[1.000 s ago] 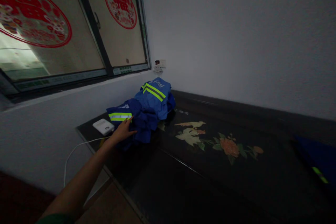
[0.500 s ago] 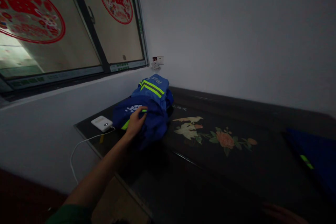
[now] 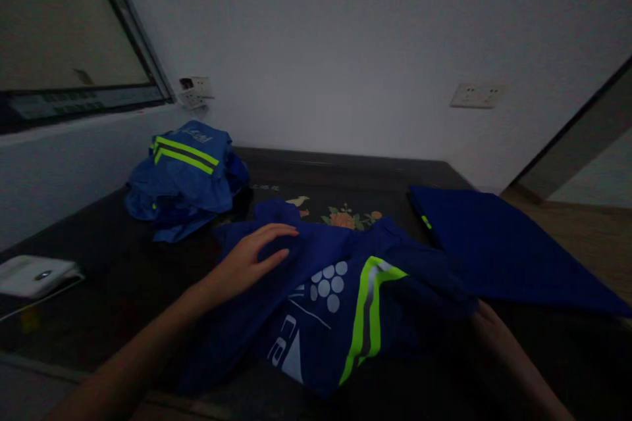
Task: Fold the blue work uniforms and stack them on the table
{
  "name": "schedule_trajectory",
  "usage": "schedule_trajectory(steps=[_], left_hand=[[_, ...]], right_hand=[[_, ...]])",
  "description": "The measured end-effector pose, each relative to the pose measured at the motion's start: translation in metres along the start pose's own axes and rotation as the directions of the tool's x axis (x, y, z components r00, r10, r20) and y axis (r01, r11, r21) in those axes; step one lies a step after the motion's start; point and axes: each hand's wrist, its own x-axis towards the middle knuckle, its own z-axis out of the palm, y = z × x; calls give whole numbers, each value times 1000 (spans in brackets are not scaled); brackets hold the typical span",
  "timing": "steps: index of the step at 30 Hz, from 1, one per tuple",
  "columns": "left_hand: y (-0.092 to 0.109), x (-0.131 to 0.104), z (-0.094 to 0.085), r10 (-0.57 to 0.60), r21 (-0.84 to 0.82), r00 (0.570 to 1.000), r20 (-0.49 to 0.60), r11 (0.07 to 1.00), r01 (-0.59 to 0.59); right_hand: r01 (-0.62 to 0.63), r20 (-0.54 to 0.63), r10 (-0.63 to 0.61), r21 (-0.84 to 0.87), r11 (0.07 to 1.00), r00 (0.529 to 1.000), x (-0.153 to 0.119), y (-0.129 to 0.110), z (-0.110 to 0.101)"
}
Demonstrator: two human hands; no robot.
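Two bare hands are at one blue garment [image 3: 320, 306], spread loosely over the dark table [image 3: 316, 174]; in the head view I take my bearings from the painted rose [image 3: 342, 218] on the glossy tabletop. The garment lies just in front of that rose, its cloth soft and matte, rumpled into folds. It is printed with a cluster of pale grey dots and some letters, and crossed by a bent yellow-green band with a greyish stripe down its middle.

The left hand [image 3: 249, 260], in front and to the left of the rose, lies over the left part of the garment, thumb and fingers parted, blue cloth showing between them. The right hand [image 3: 488, 319], in front and to the right of the rose, is at the garment's right edge; its fingertips vanish behind dim cloth, so I cannot tell whether they are closed on it.

Left of the rose sits a crumpled heap of clothing [image 3: 182, 187], lighter blue, with two yellow-green stripes and pale lettering. Right of the rose lies a flat, smooth, straight-edged blue cloth [image 3: 494, 250]. Farther left and nearer than the rose rests a white device [image 3: 34, 276] with rounded corners and a thin pale cable [image 3: 42, 299].
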Motion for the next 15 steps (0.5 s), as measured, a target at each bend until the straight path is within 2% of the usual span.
schedule_trajectory(steps=[2,4,7,9,11,15], left_hand=[[-30,13,5,-45,136,999,-4,990,45],[-60,24,14,-70,220,998,-4,973,69],[-89,38,26,-69,291,996,-64,953,85],[-97,46,26,-44,293,993,-108,953,74],[-97,53,19,-15,259,992,-125,965,47],[-86,63,-14,25,243,981,-192,970,23]], right_hand=[[-36,-137,57,148,988,989,-3,-8,-10],[-9,-212,44,163,987,976,-6,-16,-15],[74,-132,-66,57,996,989,-8,-20,-10],[115,-28,-116,-33,993,993,-6,-18,0],[138,40,-135,-65,988,990,-2,-14,9],[103,74,-98,-70,992,992,16,-17,6]])
